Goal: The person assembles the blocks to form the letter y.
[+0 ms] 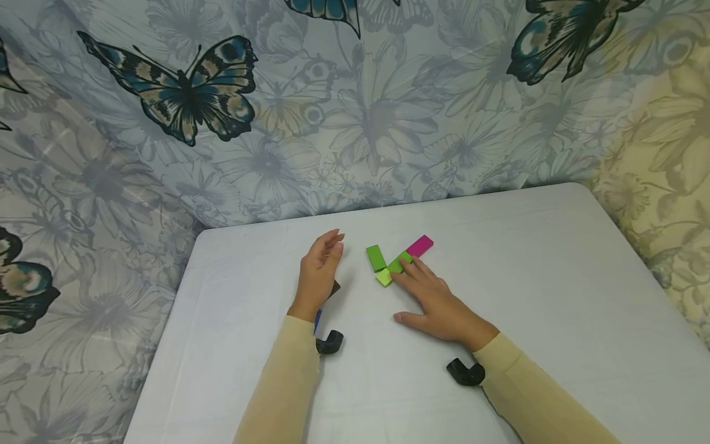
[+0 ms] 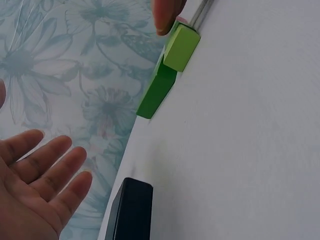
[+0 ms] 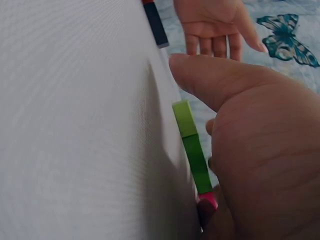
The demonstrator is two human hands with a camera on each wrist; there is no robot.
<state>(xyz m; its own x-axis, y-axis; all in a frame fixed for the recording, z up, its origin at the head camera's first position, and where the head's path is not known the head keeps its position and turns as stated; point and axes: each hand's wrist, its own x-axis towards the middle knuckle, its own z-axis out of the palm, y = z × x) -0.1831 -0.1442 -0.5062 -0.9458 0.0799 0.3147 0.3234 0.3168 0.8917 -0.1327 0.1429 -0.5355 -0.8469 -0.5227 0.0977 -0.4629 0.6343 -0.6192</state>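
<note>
My right hand reaches over the table with fingers spread, its fingertips at the near side of a green block. Whether they press on it I cannot tell. That block lies end to end with a magenta block. A lime block meets its lower end, and a second green block slants up from there. To the left my left hand is held above the table, palm turned inward, holding nothing; its loosely extended fingers show in the left wrist view. Partly hidden behind it is a dark block.
A bit of blue shows beside the left wrist, mostly covered by the arm. The white table ends at a wall of butterfly-print fabric. Black wrist mounts stick out from both sleeves.
</note>
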